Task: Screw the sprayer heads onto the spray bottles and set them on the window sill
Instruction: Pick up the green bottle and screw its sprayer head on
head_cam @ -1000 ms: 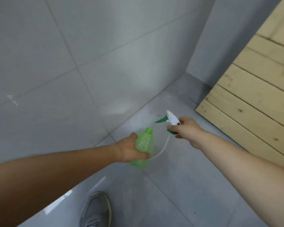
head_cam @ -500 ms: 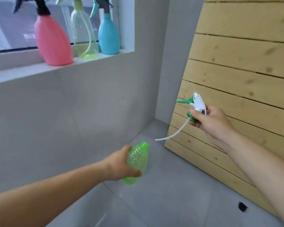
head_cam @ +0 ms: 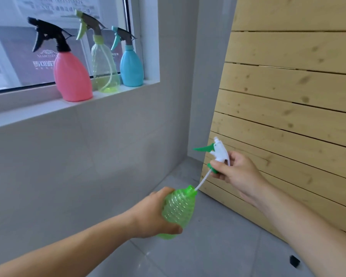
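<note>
Head view: my left hand [head_cam: 148,214] gripped the green bottle [head_cam: 178,208], its neck tilted up-right toward my right hand [head_cam: 236,172], which pinched the sprayer head [head_cam: 220,151] just above. The dip tube [head_cam: 201,181] met the mouth along that slanted axis (collar not yet seated).

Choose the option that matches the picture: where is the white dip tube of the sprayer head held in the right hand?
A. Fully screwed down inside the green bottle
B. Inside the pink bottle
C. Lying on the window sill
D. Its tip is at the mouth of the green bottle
D: the dip tube runs down from the sprayer head in the right hand to the open neck of the green bottle, which the left hand holds.
</note>
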`<control>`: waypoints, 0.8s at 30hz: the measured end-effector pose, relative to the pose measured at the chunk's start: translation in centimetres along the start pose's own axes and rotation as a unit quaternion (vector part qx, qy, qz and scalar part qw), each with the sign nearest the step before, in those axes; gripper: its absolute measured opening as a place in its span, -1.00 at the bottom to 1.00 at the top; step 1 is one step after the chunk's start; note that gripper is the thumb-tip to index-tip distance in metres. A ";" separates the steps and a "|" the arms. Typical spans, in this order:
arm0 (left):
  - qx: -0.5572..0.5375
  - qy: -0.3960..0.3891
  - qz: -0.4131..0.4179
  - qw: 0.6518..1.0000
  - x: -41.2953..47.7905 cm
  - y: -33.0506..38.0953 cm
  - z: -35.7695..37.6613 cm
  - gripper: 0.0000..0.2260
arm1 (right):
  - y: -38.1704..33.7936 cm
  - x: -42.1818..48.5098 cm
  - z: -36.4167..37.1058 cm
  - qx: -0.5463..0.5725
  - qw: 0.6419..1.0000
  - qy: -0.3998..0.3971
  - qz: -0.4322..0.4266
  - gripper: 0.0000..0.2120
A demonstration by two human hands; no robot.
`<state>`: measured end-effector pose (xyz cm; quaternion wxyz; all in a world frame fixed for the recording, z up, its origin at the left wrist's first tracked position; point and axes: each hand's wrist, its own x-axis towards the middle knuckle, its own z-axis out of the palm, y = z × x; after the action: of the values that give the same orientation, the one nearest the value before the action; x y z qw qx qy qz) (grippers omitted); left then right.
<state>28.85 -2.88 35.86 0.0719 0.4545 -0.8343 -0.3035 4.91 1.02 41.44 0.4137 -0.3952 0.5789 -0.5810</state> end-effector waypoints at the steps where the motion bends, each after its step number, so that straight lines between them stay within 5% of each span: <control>1: -0.017 0.002 0.008 1.000 0.0 0.4 -0.1 -0.21 | 0.5 -0.3 0.5 -0.005 1.000 -0.021 0.010 -0.83; 10: -0.118 0.004 0.024 0.993 0.3 1.2 -1.0 -0.35 | 1.4 0.0 1.4 -0.111 0.987 -0.112 0.000 -0.57; 24: -0.193 -0.047 0.011 0.980 -0.1 0.6 -1.4 -0.39 | 2.1 0.7 2.3 -0.135 0.976 -0.171 -0.014 -0.64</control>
<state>29.02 -3.12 37.38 0.1221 0.4085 -0.7673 -0.4791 6.86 -0.41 39.35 0.4408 -0.5490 0.5672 -0.4274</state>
